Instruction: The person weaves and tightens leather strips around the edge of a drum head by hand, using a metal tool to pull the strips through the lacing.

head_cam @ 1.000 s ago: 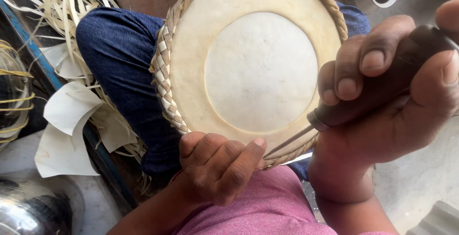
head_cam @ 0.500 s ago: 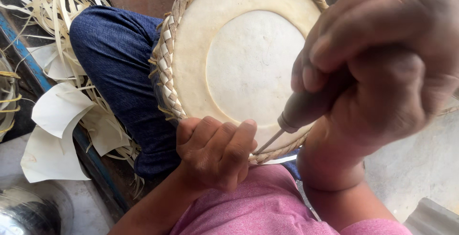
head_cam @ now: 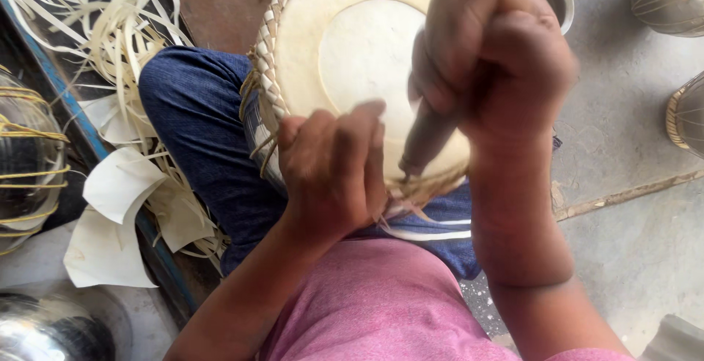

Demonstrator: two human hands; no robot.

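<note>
Pale hide drumhead with braided rim, frame centre, rests on the blue-trousered lap. The right hand, fingers clamped around a dark-handled awl, covers its right side; the left hand, fingers curled together, grips the near rim. Cane strips lie upper left.

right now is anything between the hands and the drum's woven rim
Nothing visible. The left hand grips the near edge of the drum, and the right hand presses a dark-handled tool into the braided rim there.
</note>
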